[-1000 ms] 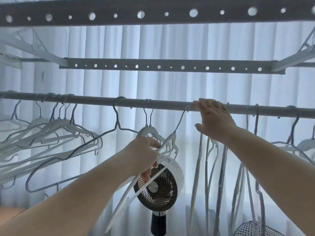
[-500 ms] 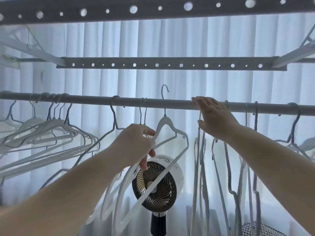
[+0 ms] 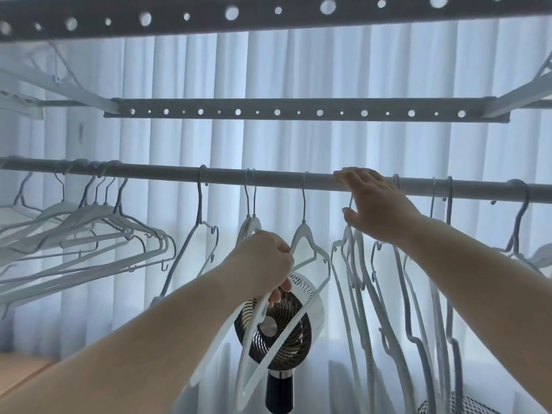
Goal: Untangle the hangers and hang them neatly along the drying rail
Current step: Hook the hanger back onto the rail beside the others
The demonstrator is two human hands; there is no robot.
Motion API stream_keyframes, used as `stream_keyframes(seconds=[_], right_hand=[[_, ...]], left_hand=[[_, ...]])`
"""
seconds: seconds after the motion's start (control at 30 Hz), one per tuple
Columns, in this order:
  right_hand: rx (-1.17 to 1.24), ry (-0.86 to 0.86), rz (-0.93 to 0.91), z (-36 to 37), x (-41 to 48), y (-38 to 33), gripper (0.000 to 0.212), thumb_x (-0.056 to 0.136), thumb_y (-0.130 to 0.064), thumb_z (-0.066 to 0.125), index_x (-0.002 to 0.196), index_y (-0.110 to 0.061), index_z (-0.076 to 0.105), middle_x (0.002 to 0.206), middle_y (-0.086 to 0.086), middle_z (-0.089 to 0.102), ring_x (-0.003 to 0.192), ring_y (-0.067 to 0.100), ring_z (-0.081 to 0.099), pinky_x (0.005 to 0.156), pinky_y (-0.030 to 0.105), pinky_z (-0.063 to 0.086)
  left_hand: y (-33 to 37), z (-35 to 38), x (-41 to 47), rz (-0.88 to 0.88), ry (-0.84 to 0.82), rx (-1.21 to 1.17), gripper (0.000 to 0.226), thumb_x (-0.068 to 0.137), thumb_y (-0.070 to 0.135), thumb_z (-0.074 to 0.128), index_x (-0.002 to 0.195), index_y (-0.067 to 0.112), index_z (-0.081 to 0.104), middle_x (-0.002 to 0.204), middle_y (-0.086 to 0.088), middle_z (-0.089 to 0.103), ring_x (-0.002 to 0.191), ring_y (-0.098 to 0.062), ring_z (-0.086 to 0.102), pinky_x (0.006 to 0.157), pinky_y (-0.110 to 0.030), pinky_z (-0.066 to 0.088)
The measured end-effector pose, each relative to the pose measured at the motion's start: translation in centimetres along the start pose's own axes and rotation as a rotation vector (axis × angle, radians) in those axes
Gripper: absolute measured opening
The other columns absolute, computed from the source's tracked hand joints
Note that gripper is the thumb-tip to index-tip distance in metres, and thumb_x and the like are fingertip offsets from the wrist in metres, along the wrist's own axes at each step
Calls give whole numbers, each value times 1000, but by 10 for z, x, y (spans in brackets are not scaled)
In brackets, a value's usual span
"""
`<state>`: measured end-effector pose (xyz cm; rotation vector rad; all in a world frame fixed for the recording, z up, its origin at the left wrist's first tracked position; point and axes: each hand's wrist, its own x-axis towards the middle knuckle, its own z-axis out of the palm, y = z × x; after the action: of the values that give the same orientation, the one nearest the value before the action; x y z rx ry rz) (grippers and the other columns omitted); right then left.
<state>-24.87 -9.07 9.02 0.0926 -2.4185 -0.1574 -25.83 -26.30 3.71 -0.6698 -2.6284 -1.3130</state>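
Head view. The tangle of hangers (image 3: 357, 255) below the right hand (image 3: 378, 204) overlaps too much for me to count. The bunch (image 3: 89, 222) at the left shows about five hooks, and its far ends are cut off. A mesh basket (image 3: 457, 406) is cropped by the lower edge, so I cannot see what is in it. Between the groups I count four hooks on the drying rail (image 3: 167, 171): one grey, two paired, one single. The left hand (image 3: 263, 258) grasps an arm of the white hanger (image 3: 304, 228) on the single hook, in front of a fan (image 3: 280, 330). The right hand lies released, fingers extended along the rail top.
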Motion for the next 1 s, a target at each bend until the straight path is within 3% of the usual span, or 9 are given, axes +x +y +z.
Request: stream_keyframes(seconds=[0.07, 0.13, 0.27, 0.37, 0.53, 0.77, 0.9, 1.0], right_hand=[[22, 23, 18, -1, 0, -1, 57, 91, -14, 46, 144, -17, 24, 152, 0, 25, 140, 19, 21, 113, 30, 15], [46, 98, 39, -2, 0, -4, 55, 91, -14, 46, 143, -17, 27, 153, 1, 22, 140, 20, 21, 113, 31, 14], [52, 189, 5, -4, 6, -14, 51, 92, -21, 47, 141, -15, 32, 151, 3, 27, 140, 21, 24, 114, 30, 14], [42, 103, -35, 1, 15, -28, 53, 92, -30, 46, 141, -17, 31, 148, 2, 33, 138, 20, 26, 115, 31, 13], [-31, 4, -21, 12, 33, -48, 56, 91, -33, 49, 140, -18, 28, 147, 3, 33, 137, 24, 27, 114, 37, 14], [-82, -8, 29, 14, 38, -44, 54, 90, -22, 49, 139, -19, 27, 138, 5, 41, 129, 26, 35, 109, 37, 22], [-97, -9, 36, 12, 34, -38, 57, 90, -25, 49, 141, -17, 25, 140, 5, 39, 131, 25, 34, 112, 36, 19], [-121, -11, 42, 10, 30, -33, 58, 91, -27, 48, 142, -17, 23, 141, 5, 38, 132, 25, 33, 113, 36, 17]], left_hand=[[-2, -2, -3, 39, 25, 111, 23, 93, 31, 44, 107, 19, 57, 76, 2, 63, 50, -11, 55, 56, -23, 52], [-6, -8, -7, 112, 127, 274, 30, 92, 41, 41, 105, 23, 60, 92, 5, 59, 76, -14, 55, 77, -30, 50], [-19, -22, -22, 169, 403, 424, 27, 92, 38, 43, 109, 28, 60, 98, 7, 58, 106, -16, 51, 86, -28, 40], [-34, -26, -25, 117, 364, 537, 33, 91, 36, 45, 122, 29, 51, 128, 8, 54, 123, -16, 41, 96, -30, 38], [-54, -31, -24, 96, 362, 555, 39, 90, 31, 48, 129, 28, 42, 133, 10, 45, 123, -14, 43, 98, -27, 37], [-69, -32, -22, 63, 343, 693, 37, 90, 27, 46, 127, 26, 39, 121, 7, 55, 113, -16, 52, 91, -26, 39], [-73, -30, -18, -22, 256, 654, 30, 93, 22, 40, 123, 25, 44, 106, -2, 65, 96, -24, 61, 81, -29, 45], [-71, -28, -15, -47, 204, 531, 23, 94, 16, 38, 112, 17, 51, 96, -7, 67, 71, -24, 53, 74, -31, 48]])
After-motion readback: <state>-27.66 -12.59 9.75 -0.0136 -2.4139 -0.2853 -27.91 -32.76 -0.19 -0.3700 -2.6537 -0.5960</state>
